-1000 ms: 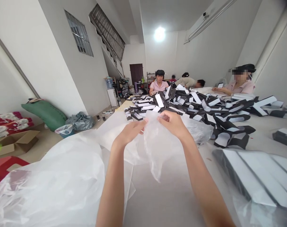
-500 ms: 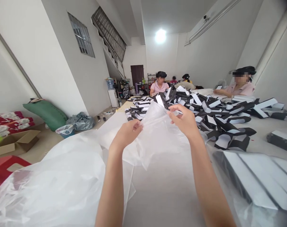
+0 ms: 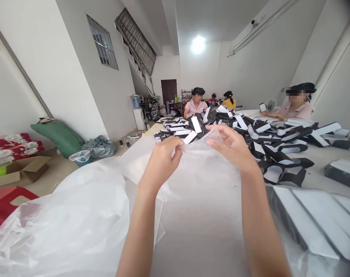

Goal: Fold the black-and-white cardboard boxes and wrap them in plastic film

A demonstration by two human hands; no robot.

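Note:
My left hand [image 3: 162,160] and my right hand [image 3: 233,148] both pinch the upper edge of a thin, clear plastic bag [image 3: 202,169], which hangs in a soft fold between them. More of the same milky plastic film [image 3: 62,223] lies heaped at the lower left, close to my left forearm. Behind my hands sits a large loose pile of black-and-white flat card pieces [image 3: 255,134]. Several larger black-and-white folded boxes [image 3: 313,217] lie under plastic at the lower right, nearest my right forearm.
A pale work table [image 3: 198,240] runs ahead. Seated co-workers in pink [image 3: 195,105] [image 3: 297,105] and yellow [image 3: 229,102] work beyond the pile. On the floor at left are a green bolster [image 3: 57,138], a cardboard box [image 3: 23,171] and a red stool [image 3: 7,202].
My hands have gathered the plastic into a tighter pinch, with the fingers curled more. Both hands sit slightly further right in the picture, and the room has shifted a little right as my head turned.

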